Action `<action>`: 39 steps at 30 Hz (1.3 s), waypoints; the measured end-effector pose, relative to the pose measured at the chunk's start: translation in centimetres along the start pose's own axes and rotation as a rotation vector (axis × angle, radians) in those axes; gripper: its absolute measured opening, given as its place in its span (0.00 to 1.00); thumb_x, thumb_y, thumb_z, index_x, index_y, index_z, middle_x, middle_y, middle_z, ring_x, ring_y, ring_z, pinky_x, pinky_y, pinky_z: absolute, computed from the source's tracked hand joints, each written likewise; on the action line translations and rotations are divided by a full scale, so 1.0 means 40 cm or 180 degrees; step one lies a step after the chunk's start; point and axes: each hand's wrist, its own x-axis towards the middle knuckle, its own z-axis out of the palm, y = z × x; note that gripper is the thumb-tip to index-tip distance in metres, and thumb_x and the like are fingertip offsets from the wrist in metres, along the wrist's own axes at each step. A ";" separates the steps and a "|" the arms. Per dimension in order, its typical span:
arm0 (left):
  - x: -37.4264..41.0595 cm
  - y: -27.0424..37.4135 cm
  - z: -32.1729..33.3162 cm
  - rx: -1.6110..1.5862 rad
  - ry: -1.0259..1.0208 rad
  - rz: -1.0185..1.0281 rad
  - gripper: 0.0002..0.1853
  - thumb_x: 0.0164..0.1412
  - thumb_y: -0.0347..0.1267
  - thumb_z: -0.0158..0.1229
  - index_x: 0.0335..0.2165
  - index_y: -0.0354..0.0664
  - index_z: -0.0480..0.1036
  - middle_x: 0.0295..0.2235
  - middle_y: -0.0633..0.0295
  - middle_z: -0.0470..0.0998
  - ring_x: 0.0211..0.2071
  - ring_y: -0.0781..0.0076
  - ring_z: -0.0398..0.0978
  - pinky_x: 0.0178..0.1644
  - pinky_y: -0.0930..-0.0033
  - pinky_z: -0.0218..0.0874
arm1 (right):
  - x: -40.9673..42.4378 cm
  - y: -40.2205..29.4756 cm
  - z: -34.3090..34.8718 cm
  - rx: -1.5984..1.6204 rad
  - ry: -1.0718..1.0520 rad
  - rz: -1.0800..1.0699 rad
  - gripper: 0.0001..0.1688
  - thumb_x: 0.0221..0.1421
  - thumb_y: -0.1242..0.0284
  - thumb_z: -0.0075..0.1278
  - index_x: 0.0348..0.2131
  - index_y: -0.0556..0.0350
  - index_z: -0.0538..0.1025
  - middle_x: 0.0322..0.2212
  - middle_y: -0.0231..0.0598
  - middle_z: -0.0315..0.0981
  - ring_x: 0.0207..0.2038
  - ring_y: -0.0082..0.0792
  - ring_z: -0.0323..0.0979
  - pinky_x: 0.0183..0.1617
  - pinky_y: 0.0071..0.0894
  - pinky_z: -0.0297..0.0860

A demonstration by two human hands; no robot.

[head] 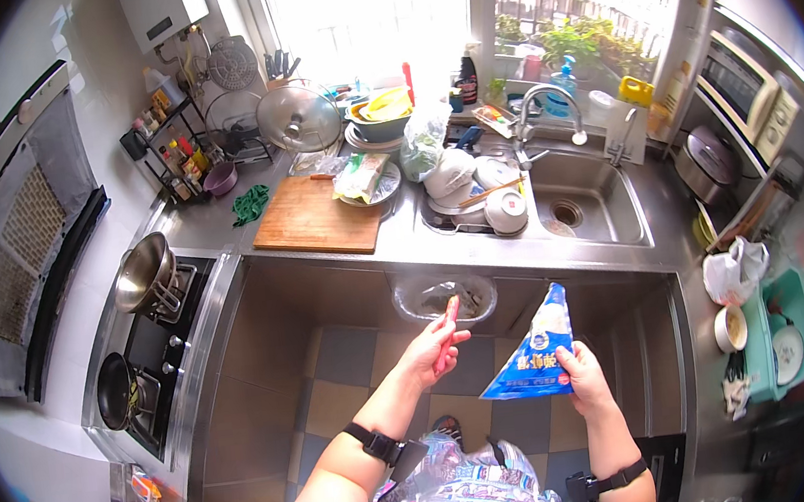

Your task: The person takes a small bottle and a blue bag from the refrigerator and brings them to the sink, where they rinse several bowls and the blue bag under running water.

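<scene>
My left hand (431, 351) is closed around a slim red-handled tool (447, 334), which points up and away from me; its exact kind cannot be told. To the right, my right hand (586, 376) grips the lower right edge of a blue triangular plastic food pouch (536, 354) that bears printing. The pouch's narrow tip points away from me. The two hands are apart, both in front of the counter and above the floor. Just beyond my left hand stands a lined waste bin (408, 307) with some refuse in it.
A wooden cutting board (318, 219) lies on the steel counter beside a plate holding a plastic package (361, 176). Stacked bowls (506, 211) stand left of the sink (618, 210). Pans (143, 274) rest on the stove at left. A green plastic basin (758, 353) is at right.
</scene>
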 end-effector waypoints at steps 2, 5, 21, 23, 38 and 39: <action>0.073 0.050 0.000 0.0066 0.0225 0.0162 0.23 0.62 0.40 0.50 0.54 0.54 0.58 0.39 0.57 0.71 0.17 0.82 0.64 0.16 0.82 0.58 | 0.095 -0.039 -0.007 0.0021 -0.0006 0.0053 0.10 0.59 0.70 0.48 0.35 0.58 0.66 0.31 0.37 0.73 0.32 0.23 0.72 0.37 0.23 0.70; 0.156 0.151 0.004 -0.0101 0.0488 -0.0027 0.19 0.63 0.42 0.46 0.50 0.47 0.62 0.37 0.55 0.72 0.16 0.80 0.63 0.16 0.81 0.58 | 0.254 -0.102 0.032 -0.0056 -0.0086 0.0079 0.11 0.58 0.70 0.49 0.36 0.58 0.66 0.30 0.36 0.73 0.30 0.21 0.72 0.36 0.21 0.70; 0.310 0.554 -0.329 -0.0501 0.1503 0.1056 0.24 0.52 0.21 0.47 0.50 0.43 0.63 0.36 0.62 0.72 0.28 0.74 0.69 0.30 0.71 0.67 | 0.922 -0.176 0.397 -0.1218 -0.1435 0.0645 0.17 0.56 0.64 0.52 0.39 0.55 0.66 0.26 0.27 0.70 0.20 0.11 0.62 0.23 0.11 0.60; 0.346 0.648 -0.416 -0.0339 0.1704 0.1163 0.21 0.52 0.21 0.48 0.48 0.42 0.65 0.34 0.63 0.72 0.26 0.74 0.69 0.28 0.71 0.66 | 0.964 -0.153 0.455 -0.1136 -0.1382 0.0596 0.16 0.56 0.64 0.52 0.38 0.55 0.66 0.25 0.27 0.70 0.20 0.11 0.62 0.22 0.11 0.60; 0.682 1.168 -0.881 0.3461 0.3176 0.2364 0.31 0.44 0.25 0.62 0.50 0.38 0.64 0.39 0.54 0.72 0.39 0.62 0.70 0.44 0.65 0.61 | 1.133 -0.084 0.886 -0.1447 -0.0582 0.0549 0.12 0.56 0.68 0.51 0.33 0.54 0.64 0.22 0.26 0.66 0.20 0.12 0.62 0.21 0.14 0.62; 0.682 1.178 -0.884 0.3826 0.3221 0.2515 0.31 0.44 0.26 0.63 0.50 0.38 0.64 0.41 0.52 0.71 0.44 0.57 0.69 0.51 0.62 0.59 | 1.142 -0.080 0.903 -0.1454 -0.0571 0.0543 0.12 0.56 0.68 0.51 0.33 0.54 0.64 0.22 0.26 0.66 0.20 0.12 0.62 0.21 0.14 0.62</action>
